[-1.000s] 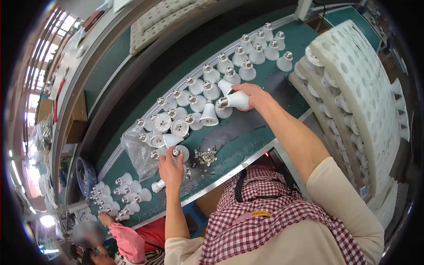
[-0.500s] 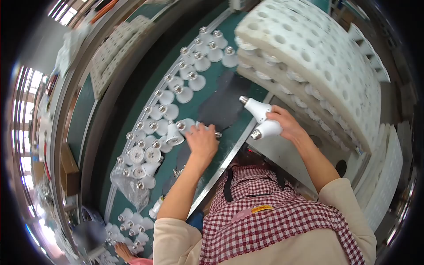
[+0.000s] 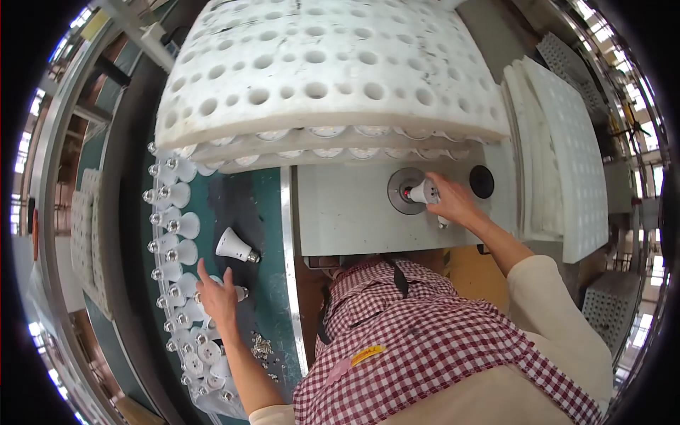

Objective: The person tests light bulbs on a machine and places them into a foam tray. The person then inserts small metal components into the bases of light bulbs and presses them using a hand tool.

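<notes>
While the right hand [image 3: 452, 201] has its fingers wrapped round a bulb [image 3: 426, 191], cap toward the disc [image 3: 397, 200] (a second bulb's cap [image 3: 443, 222] shows below that hand), the left hand [image 3: 219, 299], fingers loosely spread, is over another bulb [image 3: 242, 292] on the worktop [image 3: 275, 212]; whether it grips, I cannot tell. A further bulb [image 3: 234, 245] lies nearby, beside the standing rows [image 3: 185, 225].

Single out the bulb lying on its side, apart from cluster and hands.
The white bulb on the dark patch, its screw base toward the metal edge; no other lies alone.
</notes>
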Tool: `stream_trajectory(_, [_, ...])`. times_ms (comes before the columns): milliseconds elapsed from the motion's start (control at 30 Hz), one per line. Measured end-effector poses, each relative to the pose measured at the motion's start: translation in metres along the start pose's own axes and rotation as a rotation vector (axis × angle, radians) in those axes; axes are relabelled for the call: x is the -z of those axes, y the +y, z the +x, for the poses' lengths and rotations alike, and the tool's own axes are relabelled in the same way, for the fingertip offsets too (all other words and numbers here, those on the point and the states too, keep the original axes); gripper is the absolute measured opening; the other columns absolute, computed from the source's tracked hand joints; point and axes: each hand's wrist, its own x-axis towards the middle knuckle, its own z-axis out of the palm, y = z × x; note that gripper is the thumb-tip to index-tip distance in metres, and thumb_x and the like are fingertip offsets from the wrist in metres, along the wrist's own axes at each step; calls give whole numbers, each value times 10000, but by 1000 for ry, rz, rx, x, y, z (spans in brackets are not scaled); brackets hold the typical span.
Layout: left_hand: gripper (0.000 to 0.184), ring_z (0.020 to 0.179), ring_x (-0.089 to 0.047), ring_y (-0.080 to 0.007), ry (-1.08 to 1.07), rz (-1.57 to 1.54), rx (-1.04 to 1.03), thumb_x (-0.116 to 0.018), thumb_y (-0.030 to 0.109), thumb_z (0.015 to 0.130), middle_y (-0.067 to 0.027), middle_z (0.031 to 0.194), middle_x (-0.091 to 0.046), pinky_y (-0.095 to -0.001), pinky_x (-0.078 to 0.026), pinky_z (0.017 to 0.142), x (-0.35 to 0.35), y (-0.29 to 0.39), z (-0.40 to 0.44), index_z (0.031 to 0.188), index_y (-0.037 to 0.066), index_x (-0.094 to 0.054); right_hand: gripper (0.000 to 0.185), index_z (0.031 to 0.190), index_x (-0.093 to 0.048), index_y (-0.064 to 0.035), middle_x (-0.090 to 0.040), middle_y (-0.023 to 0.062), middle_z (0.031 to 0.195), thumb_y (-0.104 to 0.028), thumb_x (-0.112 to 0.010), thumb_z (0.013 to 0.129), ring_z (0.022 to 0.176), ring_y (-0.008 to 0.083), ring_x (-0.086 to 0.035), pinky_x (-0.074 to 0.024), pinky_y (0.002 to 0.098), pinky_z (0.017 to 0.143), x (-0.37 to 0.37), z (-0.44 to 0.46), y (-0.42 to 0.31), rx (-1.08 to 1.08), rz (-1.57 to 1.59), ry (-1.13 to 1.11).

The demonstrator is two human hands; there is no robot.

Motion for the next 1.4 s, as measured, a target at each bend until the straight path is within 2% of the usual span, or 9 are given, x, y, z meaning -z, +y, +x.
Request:
stream_trajectory(67, [502,907,-544,-354,-141,82,2,-667,317,746,-185,958,-535,-431,-434,754,0,4,11,1162,113,-473,678,1230,-412,-76,-528,179,1133,-186,-672,614,928,348,-575,-442,462,783,-14,7,9,276,-293,141])
stream_trajectory(367, [468,889,-533,-387,-20,5,-378,-676,284,716,-136,1075,-496,-449,-439,749,-5,64,25,1143,189,-511,629,1203,-448,-38,-499,175,1170,-190,-673,636,918,372,-573,-433,488,788,-35,25,-2,376,-529,108])
stream_trajectory(600, [289,856,-547,-354,-90,216,-452,-687,232,690,-110,906,-577,-430,-436,721,-14,62,47,929,122,-566,648,1215,-450,-40,-489,174,1177,-192,-666,623,892,359,-581,-431,496,776,-27,29,-1,338,-475,45])
stream_trajectory(800, [199,844,-555,-333,-284,-66,-322,-661,184,699,-158,869,-588,-408,-419,720,12,40,51,769,38,-547,654,1202,-469,-32,-566,175,1105,-204,-691,612,991,312,-566,-441,392,848,27,5,-9,146,127,72])
stream_trajectory(933, [200,616,-488,-145,-182,-276,-419,-651,174,742,-57,667,-551,-295,-398,559,1,20,46,723,39,-505,637,1174,-489,-31,-596,179,1035,-226,-710,610,949,313,-584,-455,353,830,25,-3,2,122,335,113])
stream_trajectory(1000, [206,626,-496,-146,-425,-428,-121,-645,153,762,-43,684,-538,-280,-399,584,-3,26,37,701,46,-480,628,1155,-505,-31,-599,184,1014,-240,-720,603,928,320,-586,-459,363,817,19,-10,2,123,367,141])
stream_trajectory(1033, [196,621,-454,-70,-491,-553,-120,-627,146,798,-2,672,-517,-235,-375,539,-8,30,33,699,66,-477,638,1168,-498,-33,-595,181,1029,-247,-723,612,938,312,-585,-458,365,825,19,-13,-2,103,416,129])
stream_trajectory(1267, [174,690,-520,-98,-652,-1060,151,-621,90,801,-44,750,-557,-231,-424,605,-22,48,23,710,66,-475,666,1219,-466,-17,-532,149,1174,-242,-735,654,1075,260,-520,-437,365,881,9,-27,9,-16,709,25])
stream_trajectory(1400, [157,795,-542,-151,-621,-1179,47,-629,91,798,-74,768,-574,-281,-441,718,-34,48,30,730,48,-495,675,1235,-453,-15,-517,133,1194,-225,-737,660,1113,242,-492,-428,351,890,15,-34,13,-90,1017,-87])
